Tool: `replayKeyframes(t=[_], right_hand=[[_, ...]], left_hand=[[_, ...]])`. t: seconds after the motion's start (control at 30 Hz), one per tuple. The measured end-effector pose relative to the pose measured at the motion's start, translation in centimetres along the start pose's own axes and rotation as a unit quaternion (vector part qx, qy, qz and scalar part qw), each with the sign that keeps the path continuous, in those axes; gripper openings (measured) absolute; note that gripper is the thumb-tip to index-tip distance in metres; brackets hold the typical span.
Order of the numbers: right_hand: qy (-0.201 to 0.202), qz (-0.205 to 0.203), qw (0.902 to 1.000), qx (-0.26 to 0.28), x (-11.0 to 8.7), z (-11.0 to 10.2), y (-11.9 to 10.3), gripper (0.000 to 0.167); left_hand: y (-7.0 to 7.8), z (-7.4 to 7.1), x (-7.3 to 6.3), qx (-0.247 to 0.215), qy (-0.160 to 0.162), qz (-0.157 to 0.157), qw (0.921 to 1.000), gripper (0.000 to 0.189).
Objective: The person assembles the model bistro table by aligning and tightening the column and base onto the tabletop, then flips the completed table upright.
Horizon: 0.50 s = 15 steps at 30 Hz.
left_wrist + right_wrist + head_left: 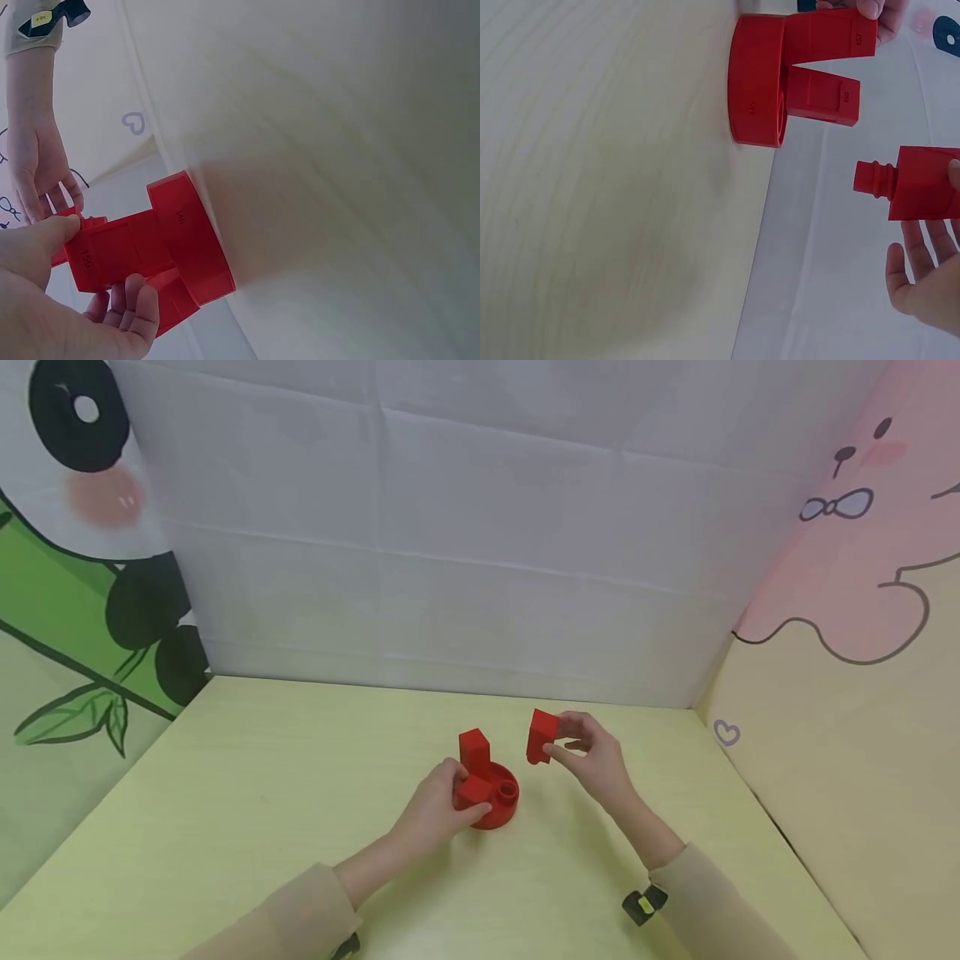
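Note:
A round red base (512,814) sits on the table with two red blocks standing on it. My left hand (431,806) grips the nearer red block (474,791) between thumb and fingers. Behind it rises the other red block (474,752), untouched. On the base's right side shows an open round socket (507,791). My right hand (596,764) pinches a third red block (543,733), raised to the right of the base and apart from it. From that block a short ribbed peg (874,179) sticks out toward the base side in the right wrist view.
The pale yellow table (285,777) spreads around the base. A white sheet (487,543) stands along its back edge, with printed cartoon panels at left and right (825,710). Dark straps with yellow marks (645,904) sit at the sleeves.

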State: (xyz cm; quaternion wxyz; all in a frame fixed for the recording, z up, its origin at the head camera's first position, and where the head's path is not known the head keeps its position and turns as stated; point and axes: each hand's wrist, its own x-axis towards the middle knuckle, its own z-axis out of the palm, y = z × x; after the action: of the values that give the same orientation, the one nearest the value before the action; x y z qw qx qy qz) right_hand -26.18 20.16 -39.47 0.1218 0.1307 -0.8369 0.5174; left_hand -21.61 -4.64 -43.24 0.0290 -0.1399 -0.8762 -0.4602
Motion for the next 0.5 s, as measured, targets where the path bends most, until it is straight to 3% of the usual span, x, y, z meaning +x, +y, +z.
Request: replayKeyframes(t=[0.27, 0.5], right_hand=[[-0.034, 0.019, 0.9991, 0.018, -1.5, 1.2, -0.5, 0.043], [-0.053, 0.014, 0.998, 0.032, -2.0, 2.4, 1.1, 0.042]], left_hand=[[0.2, -0.4, -0.2, 0.005, 0.003, -0.006, 1.0, 0.037], [-0.5, -0.9, 0.2, 0.009, 0.004, -0.007, 0.9999, 0.033]])
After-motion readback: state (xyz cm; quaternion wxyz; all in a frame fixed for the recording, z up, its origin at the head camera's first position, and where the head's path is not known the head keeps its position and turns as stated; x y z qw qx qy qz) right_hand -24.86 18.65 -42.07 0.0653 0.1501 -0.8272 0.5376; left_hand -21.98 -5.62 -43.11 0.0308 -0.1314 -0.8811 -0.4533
